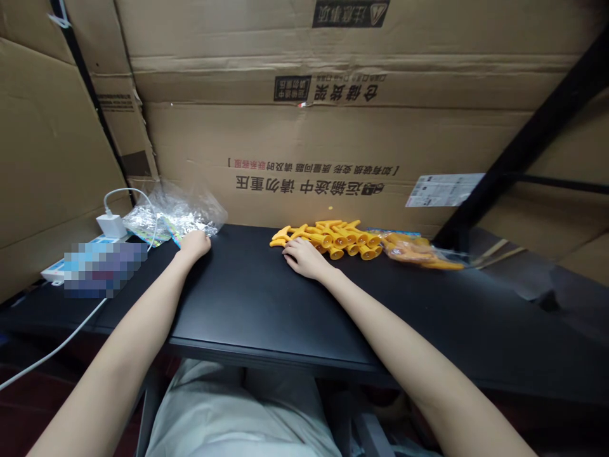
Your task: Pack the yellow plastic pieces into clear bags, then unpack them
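Observation:
My left hand [195, 244] is closed in a fist at the back left of the table, against the near edge of a crumpled clear plastic bag [190, 212] with a blue and yellow printed strip. The strip runs into the fist, and the fingertips are hidden. A pile of yellow plastic pieces [352, 238] with flared, cup-like ends and forked tips lies at the back middle. At its left end rests my right hand [307, 259], palm down, its fingers bent and slightly apart, touching the nearest pieces. I see nothing held in it.
Right of the pile lies a clear bag of yellow pieces [416, 251]. At the left are a power strip [54, 270], a white charger [111, 225] with its cable, and a blurred-out item [104, 270]. Cardboard walls [285, 139] enclose the black table [247, 311]; a dark metal post [514, 139] slants at right.

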A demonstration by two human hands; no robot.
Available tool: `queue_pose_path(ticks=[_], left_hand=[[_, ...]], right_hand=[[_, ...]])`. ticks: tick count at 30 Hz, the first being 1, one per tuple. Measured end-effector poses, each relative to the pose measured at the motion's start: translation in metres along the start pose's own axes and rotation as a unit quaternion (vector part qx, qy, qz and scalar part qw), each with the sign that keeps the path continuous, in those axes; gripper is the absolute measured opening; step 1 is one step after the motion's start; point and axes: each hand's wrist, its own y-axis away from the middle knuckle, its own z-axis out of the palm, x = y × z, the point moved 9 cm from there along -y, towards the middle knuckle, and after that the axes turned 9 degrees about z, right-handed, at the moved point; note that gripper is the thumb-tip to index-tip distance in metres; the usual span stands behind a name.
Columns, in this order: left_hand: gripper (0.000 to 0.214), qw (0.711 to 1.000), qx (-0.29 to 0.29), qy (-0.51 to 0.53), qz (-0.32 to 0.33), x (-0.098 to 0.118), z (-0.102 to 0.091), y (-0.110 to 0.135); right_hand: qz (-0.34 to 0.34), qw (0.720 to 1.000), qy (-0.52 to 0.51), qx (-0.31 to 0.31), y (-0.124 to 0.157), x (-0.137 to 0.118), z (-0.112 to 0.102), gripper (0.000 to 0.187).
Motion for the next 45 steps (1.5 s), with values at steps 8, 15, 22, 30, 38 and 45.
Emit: queue_pose_path(ticks=[8, 15, 22, 30, 38, 45], left_hand=[[0.043, 0.998, 0.006, 0.016, 0.063, 0.029, -0.015, 0.006], [0.049, 0.998, 0.011, -0.008, 0.057, 0.036, -0.012, 0.013], [0.069, 0.998, 0.008, -0.044, 0.037, 0.034, 0.002, 0.013], [0.072, 1.0, -0.01, -0.008, 0.026, 0.023, 0.024, 0.003], [0.09, 0.992, -0.114, 0.044, 0.01, 0.013, 0.046, 0.001], [0.099, 0.991, -0.119, 0.049, 0.017, 0.015, 0.043, 0.004]], right_hand=[[0.003, 1.0, -0.001, -0.002, -0.001, -0.001, -0.002, 0.024], [0.028, 0.999, 0.023, -0.022, 0.0, -0.003, -0.005, 0.025], [0.194, 0.976, 0.092, -0.03, 0.0, 0.012, -0.026, 0.031], [0.265, 0.948, 0.106, -0.141, 0.008, 0.007, -0.018, 0.037], [0.328, 0.939, -0.072, -0.073, 0.008, 0.025, -0.011, 0.027], [0.194, 0.935, -0.279, 0.098, -0.001, 0.006, -0.025, 0.028]])
